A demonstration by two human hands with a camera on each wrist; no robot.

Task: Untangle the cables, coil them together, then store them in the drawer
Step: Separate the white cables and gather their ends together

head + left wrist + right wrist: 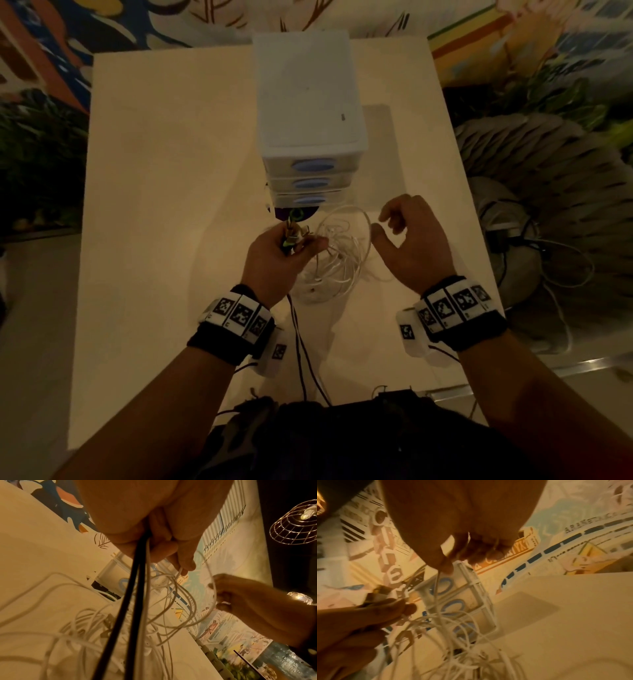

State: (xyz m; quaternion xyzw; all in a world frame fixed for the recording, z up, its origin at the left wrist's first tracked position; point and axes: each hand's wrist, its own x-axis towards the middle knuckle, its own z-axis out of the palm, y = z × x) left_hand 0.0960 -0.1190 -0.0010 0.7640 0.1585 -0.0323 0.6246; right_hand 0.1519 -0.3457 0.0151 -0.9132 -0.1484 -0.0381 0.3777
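Several thin white cables (330,263) lie in loose tangled loops on the white table (164,178), just in front of a white drawer unit (308,102). Its three blue-handled drawers (312,167) look closed. My left hand (301,241) grips a bunch of cable ends and plugs, together with two black cables (130,588) that hang down toward me. My right hand (382,228) is to the right of the coil. Its thumb and forefinger pinch one wide white loop (439,577) lifted off the pile. The same tangle (163,608) shows in the left wrist view.
The drawer unit stands mid-table, close behind the hands. Bare table top lies to the left and right of it. On the floor to the right sits a grey pleated cushion (548,178) with other cords. A wire-cage lamp (295,524) hangs above.
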